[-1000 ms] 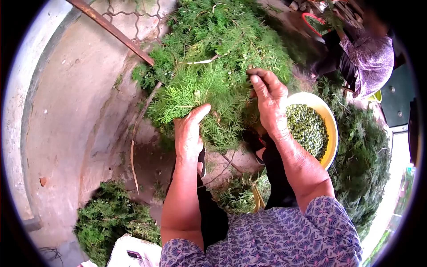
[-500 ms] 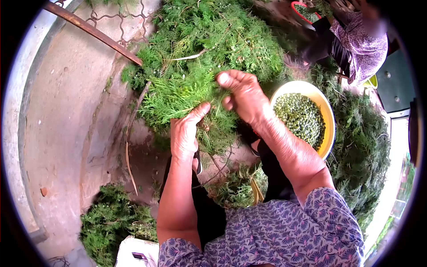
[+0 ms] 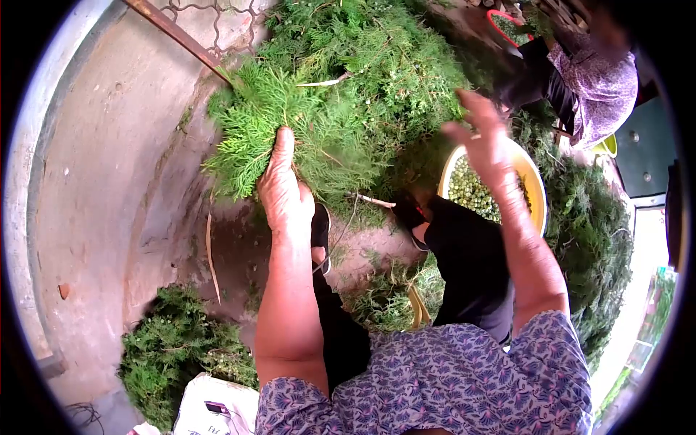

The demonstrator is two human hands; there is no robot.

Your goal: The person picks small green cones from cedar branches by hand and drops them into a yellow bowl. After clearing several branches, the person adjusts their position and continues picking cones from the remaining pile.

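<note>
My left hand (image 3: 285,192) is closed round a leafy evergreen branch (image 3: 250,134), its thumb pressed along the stem. Flat, scaly green sprays fan out to the left and above that hand. My right hand (image 3: 486,138) is raised over the rim of a yellow tub (image 3: 538,192), slightly blurred, with fingers apart and nothing visible in them. Inside the tub lie many small pale-green cones or berries (image 3: 471,190), partly hidden by my right forearm. Beyond both hands spreads a large heap of cut evergreen branches (image 3: 384,72).
A person in a patterned top (image 3: 605,94) sits at the upper right, near a red-rimmed container (image 3: 500,29). Darker greenery (image 3: 591,239) is piled at right. More branches (image 3: 181,355) lie lower left beside a white sack (image 3: 214,406). A rusty bar (image 3: 177,36) slants at upper left.
My right hand has left the branch and moved right, over the tub, with its fingers spreading. My left hand has shifted slightly left and up, still gripping the branch.
</note>
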